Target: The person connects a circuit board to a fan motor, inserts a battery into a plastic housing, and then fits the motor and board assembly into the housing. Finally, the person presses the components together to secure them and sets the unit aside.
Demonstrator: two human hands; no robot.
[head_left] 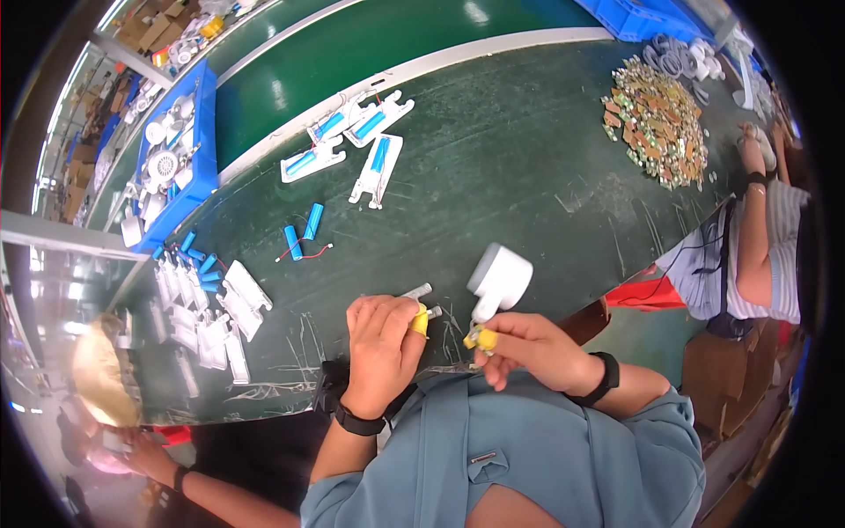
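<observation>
My left hand [380,339] is closed near the table's front edge, with a yellow cover at a fingertip. Two pale, narrow ends [420,290] stick out past its fingers; the rest of what it grips is hidden. My right hand [537,348] is pinched, with yellow on its fingertips, around a small part too small to name. Just beyond those fingertips lies a white appliance head [503,275], its narrow neck pointing toward the pinch; I cannot tell whether they touch.
White half-shells [377,172] with blue cells lie far left of centre. Loose blue cells [293,242] and empty white shells [238,304] sit at left. A blue crate [204,132] holds white parts. Small circuit boards [656,123] are heaped far right. Co-workers' arms [755,220] show at both sides.
</observation>
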